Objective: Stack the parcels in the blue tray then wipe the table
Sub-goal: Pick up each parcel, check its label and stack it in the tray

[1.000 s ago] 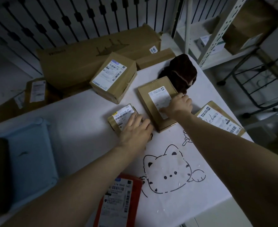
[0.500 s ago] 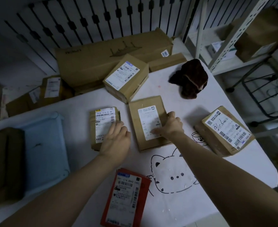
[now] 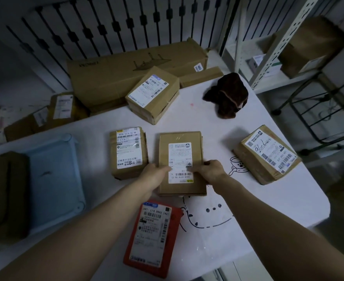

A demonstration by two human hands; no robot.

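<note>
Gripping flat parcel at both edges: left hand moved off small parcel, right hand stays.

The left hand and right hand grip the flat parcel on the white table.

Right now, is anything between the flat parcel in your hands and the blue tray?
Yes. A smaller parcel lies on the table just left of the flat parcel, between it and the blue tray. The left hand and right hand hold the flat parcel's sides; lifting over it should probably clear.
</note>
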